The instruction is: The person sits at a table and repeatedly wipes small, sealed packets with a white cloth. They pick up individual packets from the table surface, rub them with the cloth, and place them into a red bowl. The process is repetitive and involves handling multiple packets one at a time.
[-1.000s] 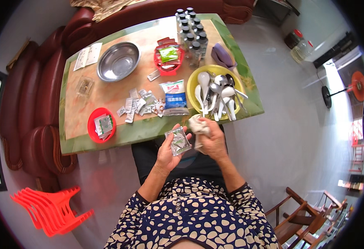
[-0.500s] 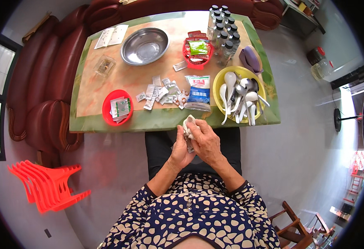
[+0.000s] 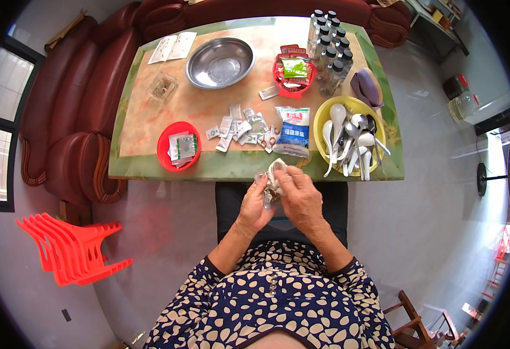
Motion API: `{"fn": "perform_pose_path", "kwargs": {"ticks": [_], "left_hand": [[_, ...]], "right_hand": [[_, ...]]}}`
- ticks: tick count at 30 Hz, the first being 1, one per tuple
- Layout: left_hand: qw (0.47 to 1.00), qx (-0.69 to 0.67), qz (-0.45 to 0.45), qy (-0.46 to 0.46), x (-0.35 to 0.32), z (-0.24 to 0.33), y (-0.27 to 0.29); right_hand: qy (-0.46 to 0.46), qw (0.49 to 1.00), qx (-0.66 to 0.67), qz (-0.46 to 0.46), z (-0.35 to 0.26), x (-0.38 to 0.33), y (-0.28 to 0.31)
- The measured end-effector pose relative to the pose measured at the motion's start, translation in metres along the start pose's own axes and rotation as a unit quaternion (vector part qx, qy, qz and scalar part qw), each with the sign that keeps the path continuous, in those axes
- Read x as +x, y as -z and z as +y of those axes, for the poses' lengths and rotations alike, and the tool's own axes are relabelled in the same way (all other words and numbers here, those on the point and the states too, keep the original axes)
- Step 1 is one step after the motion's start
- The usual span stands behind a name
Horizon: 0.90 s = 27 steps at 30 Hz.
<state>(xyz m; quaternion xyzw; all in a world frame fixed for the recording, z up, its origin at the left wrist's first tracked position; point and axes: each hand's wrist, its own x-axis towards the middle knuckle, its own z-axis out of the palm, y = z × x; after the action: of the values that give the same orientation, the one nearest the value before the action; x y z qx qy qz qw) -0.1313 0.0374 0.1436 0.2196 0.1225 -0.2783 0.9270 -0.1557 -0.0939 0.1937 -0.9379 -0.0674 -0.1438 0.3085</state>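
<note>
My left hand (image 3: 255,205) and my right hand (image 3: 299,196) are together over my lap, just in front of the table's near edge. Both hold a small crumpled silvery packet (image 3: 270,182) between the fingers. On the table right behind them lie several small sachets (image 3: 240,129) and a white and blue bag (image 3: 293,131). A yellow bowl (image 3: 323,118) with white and metal spoons stands to the right of the hands.
The green-rimmed table (image 3: 150,168) also carries a red dish (image 3: 166,156) with packets, a steel bowl (image 3: 220,62), a red basket (image 3: 292,74), several bottles (image 3: 328,49) and a purple pouch (image 3: 367,88). A dark red sofa (image 3: 74,145) wraps the left side; orange stools (image 3: 68,250) stand lower left.
My hands came together on the packet, the right hand closing over it. The view shifted so the table sits more centred.
</note>
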Motion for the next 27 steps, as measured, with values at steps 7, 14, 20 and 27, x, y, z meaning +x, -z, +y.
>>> {"fn": "perform_pose_path", "kwargs": {"ticks": [7,14,20,27], "left_hand": [[0.998,0.026,0.041,-0.034,0.008,0.016,0.026],[0.999,-0.021,0.045,-0.013,0.006,0.022,0.034],[0.993,0.003,0.094,-0.075,0.007,0.014,0.017],[0.988,0.018,0.140,-0.062,-0.008,0.017,-0.009]], "right_hand": [[-0.009,0.962,0.201,-0.186,0.012,-0.037,0.011],[-0.146,0.892,0.424,-0.051,0.028,0.000,0.022],[0.082,0.942,0.313,-0.089,-0.004,-0.004,-0.002],[0.052,0.949,0.307,-0.044,-0.013,-0.002,0.021]]}}
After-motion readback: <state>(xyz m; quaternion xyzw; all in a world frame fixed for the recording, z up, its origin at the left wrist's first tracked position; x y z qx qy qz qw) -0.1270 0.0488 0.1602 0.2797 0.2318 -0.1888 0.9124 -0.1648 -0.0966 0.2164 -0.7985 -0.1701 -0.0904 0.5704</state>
